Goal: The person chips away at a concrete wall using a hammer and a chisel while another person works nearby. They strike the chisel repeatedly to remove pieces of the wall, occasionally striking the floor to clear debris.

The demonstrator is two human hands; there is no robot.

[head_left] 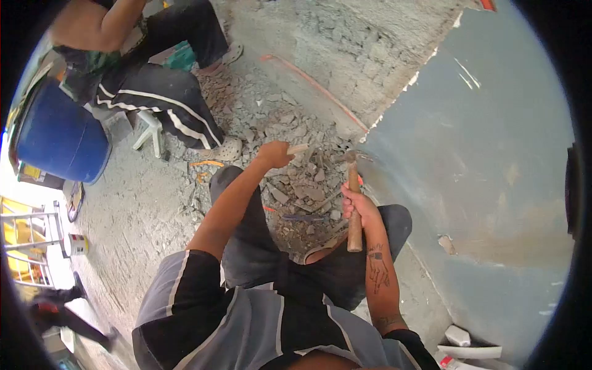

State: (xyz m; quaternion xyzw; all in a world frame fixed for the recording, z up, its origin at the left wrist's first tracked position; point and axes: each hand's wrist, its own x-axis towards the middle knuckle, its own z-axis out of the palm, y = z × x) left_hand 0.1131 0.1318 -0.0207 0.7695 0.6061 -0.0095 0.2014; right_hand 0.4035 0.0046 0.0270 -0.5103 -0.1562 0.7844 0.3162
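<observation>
Striped shirt (253,320) is nearest the camera. Coating looks already off the rough wall patch (345,55) beyond both hands, rubble (308,188) lies between them; grey painted section (493,160) right of the right hand (361,206) looks mostly intact. Left hand (274,154) is closed on a pale slim piece (299,148), type unclear; right hand wraps the hammer (354,234) handle, head just beyond the fingers

Left grip (275,154) clenched, farther forward — right grip (361,205) clenched too.
</observation>
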